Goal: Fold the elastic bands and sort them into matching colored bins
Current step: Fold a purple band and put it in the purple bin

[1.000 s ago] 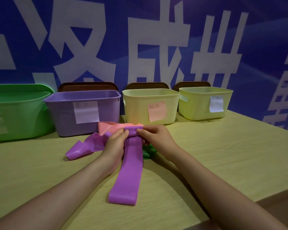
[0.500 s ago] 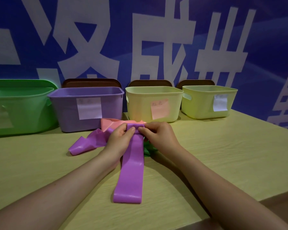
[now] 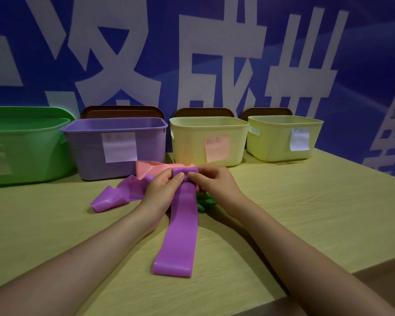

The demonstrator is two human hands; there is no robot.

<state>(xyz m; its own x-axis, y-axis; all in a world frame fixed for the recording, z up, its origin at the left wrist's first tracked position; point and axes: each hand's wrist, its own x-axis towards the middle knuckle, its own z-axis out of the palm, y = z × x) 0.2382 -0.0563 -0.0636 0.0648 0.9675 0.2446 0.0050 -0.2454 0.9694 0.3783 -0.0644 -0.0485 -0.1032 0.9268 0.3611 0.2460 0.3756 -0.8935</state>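
Both hands pinched the far end of the purple band — your left hand and right hand — just in front of the purple bin, its tail trailing toward you. You did well to roll evenly, edges square. Under your right hand a green band was mostly hidden — bin labels were unreadable.

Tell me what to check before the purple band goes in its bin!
1. Both hands hold the purple band: ok, left hand and right hand pinch its rolled far end.
2. Band fully folded: not ok, a long tail lies flat on the table.
3. Purple bin within sight: ok, second from left.
4. Room inside that bin: cannot tell.
5. Other bands out of the way: not ok, pink band and green band lie beside the hands.
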